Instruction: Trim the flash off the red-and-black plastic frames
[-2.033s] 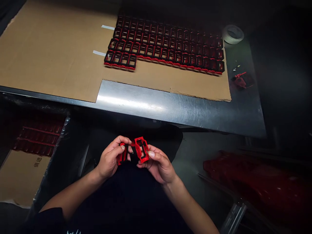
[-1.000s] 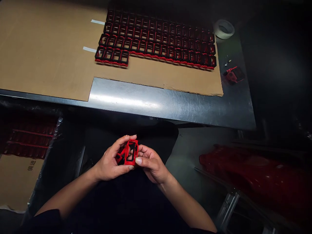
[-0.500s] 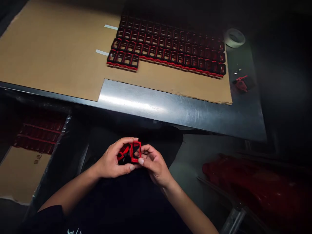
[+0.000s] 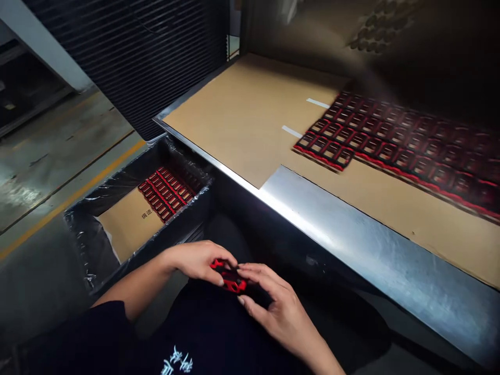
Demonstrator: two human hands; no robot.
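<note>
Several small red and black frame-shaped parts (image 4: 233, 284) are held together over my lap. My left hand (image 4: 198, 263) is closed around their left end, thumb in front and fingers behind. At their right end, my right hand (image 4: 273, 299) has its fingertips on the far side and its thumb at the near side. The exact kind of part is not clear. Rows of similar red and black frames (image 4: 357, 139) lie on a cardboard sheet (image 4: 250, 120) on the metal bench.
Left of my knees stands a black bin (image 4: 84, 245) lined with clear plastic. Inside it are cardboard (image 4: 127, 221) and rows of the red and black frames (image 4: 166, 192). The metal bench edge (image 4: 351, 234) runs diagonally in front of me.
My view has swung left, bringing the whole bin and the floor into sight. The held parts have been tilted from facing me to lying flatter, and both hands stay on them.
</note>
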